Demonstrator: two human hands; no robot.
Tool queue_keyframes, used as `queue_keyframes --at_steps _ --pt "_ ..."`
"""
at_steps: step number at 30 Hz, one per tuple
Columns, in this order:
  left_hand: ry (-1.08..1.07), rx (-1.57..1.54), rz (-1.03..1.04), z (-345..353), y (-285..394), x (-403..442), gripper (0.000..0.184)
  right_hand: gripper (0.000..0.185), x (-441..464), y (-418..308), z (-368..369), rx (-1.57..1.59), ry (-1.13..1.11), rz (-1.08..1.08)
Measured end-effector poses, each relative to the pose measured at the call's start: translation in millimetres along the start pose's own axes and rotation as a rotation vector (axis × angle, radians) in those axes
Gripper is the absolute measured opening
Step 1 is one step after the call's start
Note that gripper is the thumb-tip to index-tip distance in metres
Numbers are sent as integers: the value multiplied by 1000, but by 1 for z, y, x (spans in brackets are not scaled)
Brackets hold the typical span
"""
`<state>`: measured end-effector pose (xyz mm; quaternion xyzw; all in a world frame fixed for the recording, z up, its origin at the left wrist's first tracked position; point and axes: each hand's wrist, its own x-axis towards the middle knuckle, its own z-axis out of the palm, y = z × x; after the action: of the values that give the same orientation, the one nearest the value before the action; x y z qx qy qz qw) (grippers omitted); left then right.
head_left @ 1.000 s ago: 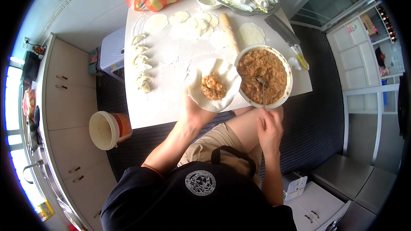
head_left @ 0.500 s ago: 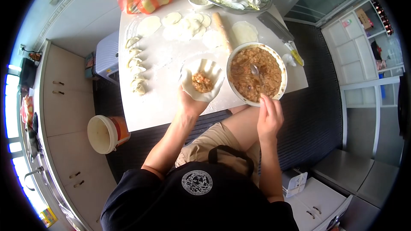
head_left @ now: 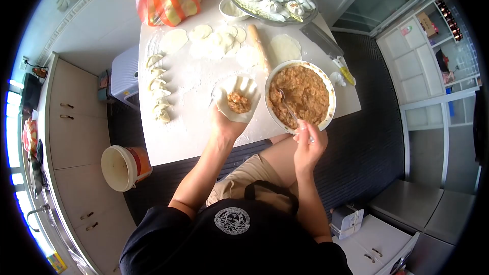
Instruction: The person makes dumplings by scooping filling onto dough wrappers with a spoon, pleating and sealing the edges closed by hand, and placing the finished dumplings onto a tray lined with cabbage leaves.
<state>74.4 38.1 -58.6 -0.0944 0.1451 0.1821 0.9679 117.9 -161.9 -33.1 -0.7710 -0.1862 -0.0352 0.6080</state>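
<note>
My left hand [head_left: 227,125] cups a round dough wrapper [head_left: 248,87] from below, its edges curling up. A lump of brown minced filling [head_left: 238,103] sits in the middle of the wrapper. Pinched in my right hand [head_left: 310,148] is the handle of a metal spoon [head_left: 289,107], whose tip rests in the filling at the left part of a large white bowl [head_left: 333,103]. Several folded dumplings [head_left: 158,85] form a column at the table's left side. Flat wrappers [head_left: 219,42] overlap farther back, beside a wooden rolling pin [head_left: 259,48].
A plate of cabbage leaves and buns [head_left: 275,1] stands at the back, near a small white bowl [head_left: 233,9] and a red-striped bag [head_left: 168,0]. A cleaver [head_left: 322,40] lies along the right edge. A bucket [head_left: 118,169] is on the floor at left.
The spoon has swung to the left within the bowl, and more of its handle shows. My right hand has shifted slightly left and down. My left hand still holds the filled wrapper.
</note>
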Motion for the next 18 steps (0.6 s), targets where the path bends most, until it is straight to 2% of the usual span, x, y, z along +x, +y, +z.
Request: queue_keyframes --at_steps 3,9,14,18 --pt "-19 -9 4 0 -1 1 44 20 7 13 -6 330 174 397" --pt "-84 -42 -27 10 -4 -1 45 24 15 28 -20 654 289 577" --pt "-36 -29 -36 16 -8 -1 47 27 15 1 -22 506 277 397" --pt "-31 -42 -66 23 -15 0 48 26 12 -21 -20 532 277 273"
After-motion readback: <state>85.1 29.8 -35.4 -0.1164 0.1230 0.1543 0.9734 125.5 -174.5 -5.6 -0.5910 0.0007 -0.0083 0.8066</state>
